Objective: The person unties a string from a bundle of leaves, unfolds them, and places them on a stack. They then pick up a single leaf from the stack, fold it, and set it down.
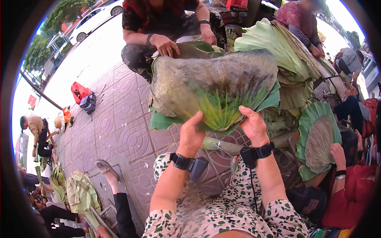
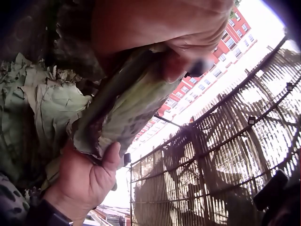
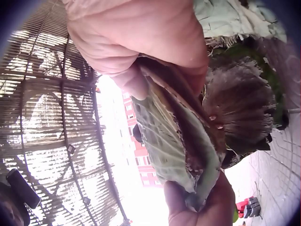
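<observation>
A stack of large lotus leaves [image 1: 214, 79], browned on top and yellow-green near the stalk end, is held up in front of my body. My left hand [image 1: 191, 137] grips its near edge on the left, thumb on top and fingers hidden beneath. On the right, my right hand [image 1: 254, 127] pinches the same edge, its thumb over the leaf. Green leaf margins stick out below the brown one. In the left wrist view the folded leaves [image 2: 136, 103] stretch between both hands; the right wrist view shows their layered edges [image 3: 174, 136].
Opposite me a person [image 1: 170, 35] sits with hands behind the stack. More leaves [image 1: 278, 51] are piled at the right. Another person's hand [image 1: 338, 154] touches a round leaf bundle [image 1: 319, 142]. A red bag [image 1: 80, 92] stands on the paving [image 1: 115, 107].
</observation>
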A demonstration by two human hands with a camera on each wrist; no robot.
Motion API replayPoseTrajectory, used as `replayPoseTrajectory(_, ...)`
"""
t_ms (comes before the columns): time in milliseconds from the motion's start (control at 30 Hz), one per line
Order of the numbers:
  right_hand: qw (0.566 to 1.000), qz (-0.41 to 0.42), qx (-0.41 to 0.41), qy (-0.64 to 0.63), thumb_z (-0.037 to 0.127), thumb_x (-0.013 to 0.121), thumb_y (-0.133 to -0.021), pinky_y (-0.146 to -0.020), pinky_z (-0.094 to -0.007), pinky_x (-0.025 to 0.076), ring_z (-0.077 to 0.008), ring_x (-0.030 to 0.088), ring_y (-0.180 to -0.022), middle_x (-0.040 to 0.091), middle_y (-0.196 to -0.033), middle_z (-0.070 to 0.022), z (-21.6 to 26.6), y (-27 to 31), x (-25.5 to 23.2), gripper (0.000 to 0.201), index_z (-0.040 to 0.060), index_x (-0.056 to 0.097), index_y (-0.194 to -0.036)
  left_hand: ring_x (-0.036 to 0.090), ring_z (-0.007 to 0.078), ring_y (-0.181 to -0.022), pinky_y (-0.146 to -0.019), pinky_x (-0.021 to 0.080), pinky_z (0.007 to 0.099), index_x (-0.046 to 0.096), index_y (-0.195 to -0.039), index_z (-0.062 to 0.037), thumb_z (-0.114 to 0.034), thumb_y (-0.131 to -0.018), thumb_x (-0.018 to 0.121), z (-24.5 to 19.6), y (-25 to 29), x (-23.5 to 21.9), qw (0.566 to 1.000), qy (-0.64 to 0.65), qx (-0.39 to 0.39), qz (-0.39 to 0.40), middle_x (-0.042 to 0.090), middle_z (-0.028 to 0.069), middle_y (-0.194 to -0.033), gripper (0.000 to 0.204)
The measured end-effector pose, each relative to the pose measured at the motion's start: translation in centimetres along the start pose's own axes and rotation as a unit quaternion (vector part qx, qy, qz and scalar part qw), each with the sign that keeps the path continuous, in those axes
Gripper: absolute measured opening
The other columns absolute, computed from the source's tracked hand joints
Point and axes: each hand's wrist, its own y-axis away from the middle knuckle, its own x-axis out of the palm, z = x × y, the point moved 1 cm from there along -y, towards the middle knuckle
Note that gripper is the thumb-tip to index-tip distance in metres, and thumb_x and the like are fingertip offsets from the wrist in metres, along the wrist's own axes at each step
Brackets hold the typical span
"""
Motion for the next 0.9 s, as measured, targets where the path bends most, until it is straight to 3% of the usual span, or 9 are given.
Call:
replayPoseTrajectory(433,1.0,0.005,0.007,-0.018,-0.003,0.057,-0.077,-0.089,-0.0372,0.043,-0.0216,0.055,-0.098,0.055,-0.109,-0.0072,0.4,0.1,-0.3,0.039,0.0047,0.049,-0.114,0.051,0.0222,-0.106,-0.098,0.035,0.0377,0.053,-0.108,0.0025,-0.005,-0.081,0.055,0.1,0.4,0.4,0.998,0.023,-0.015,0.05,0.058,0.01,-0.109,0.028)
replayPoseTrajectory(533,0.996,-0.057,-0.047,0.044,-0.003,0.057,-0.077,-0.083,-0.0343,0.045,-0.0183,0.057,-0.089,0.059,-0.095,-0.0049,-0.3,0.0,0.5,0.028,0.0012,0.053,-0.105,0.052,0.0217,-0.104,-0.095,0.038,0.0372,0.053,-0.107,0.0019,-0.006,-0.082,0.054,0.3,-0.2,0.1,0.999,0.018,-0.04,-0.007,0.058,0.0099,-0.107,0.026)
replayPoseTrajectory(600,0.992,-0.071,-0.039,0.096,-0.004,0.056,-0.077,-0.082,-0.0329,0.046,-0.0174,0.057,-0.089,0.058,-0.095,-0.0047,-1.1,-0.4,-0.6,0.029,0.0013,0.052,-0.106,0.053,0.0213,-0.101,-0.093,0.04,0.0369,0.054,-0.105,0.0013,-0.007,-0.083,0.053,0.8,-0.5,-0.4,0.994,-0.006,-0.048,-0.103,0.058,0.0096,-0.105,0.023)
replayPoseTrajectory(633,0.985,-0.084,-0.029,0.146,-0.004,0.056,-0.077,-0.081,-0.0314,0.046,-0.0165,0.056,-0.088,0.057,-0.095,-0.0044,-1.3,-0.5,-0.6,0.031,0.0014,0.052,-0.107,0.053,0.0213,-0.101,-0.093,0.04,0.0369,0.054,-0.105,0.0013,-0.007,-0.083,0.053,1.1,-0.9,-0.9,0.994,-0.006,-0.048,-0.102,0.058,0.0096,-0.105,0.023)
replayPoseTrajectory(733,0.99,-0.068,-0.041,0.121,-0.003,0.057,-0.076,-0.082,-0.0318,0.045,-0.017,0.056,-0.089,0.057,-0.097,-0.0047,-1.1,-0.4,-0.5,0.031,0.002,0.052,-0.107,0.054,0.0213,-0.101,-0.091,0.041,0.037,0.054,-0.105,0.0012,-0.008,-0.084,0.053,1.5,-1.3,-1.6,0.991,-0.006,-0.061,-0.121,0.058,0.0095,-0.104,0.023)
replayPoseTrajectory(833,0.996,-0.033,-0.05,0.073,-0.002,0.058,-0.076,-0.086,-0.0331,0.043,-0.0183,0.055,-0.094,0.056,-0.103,-0.0052,-0.2,0.1,0.0,0.035,0.0028,0.051,-0.11,0.053,0.0216,-0.103,-0.094,0.039,0.0373,0.052,-0.108,0.0013,-0.008,-0.083,0.054,0.6,-0.5,-0.6,0.995,0.01,-0.045,-0.083,0.057,0.0096,-0.109,0.027)
replayPoseTrajectory(900,0.998,-0.005,-0.053,0.037,-0.001,0.058,-0.077,-0.09,-0.0342,0.041,-0.0194,0.053,-0.098,0.055,-0.108,-0.0055,0.6,0.4,-0.1,0.039,0.0034,0.049,-0.114,0.051,0.0218,-0.105,-0.096,0.036,0.0376,0.051,-0.111,0.0015,-0.008,-0.081,0.056,-0.2,0.6,0.4,0.998,-0.016,-0.018,0.05,0.055,0.0093,-0.112,0.032)
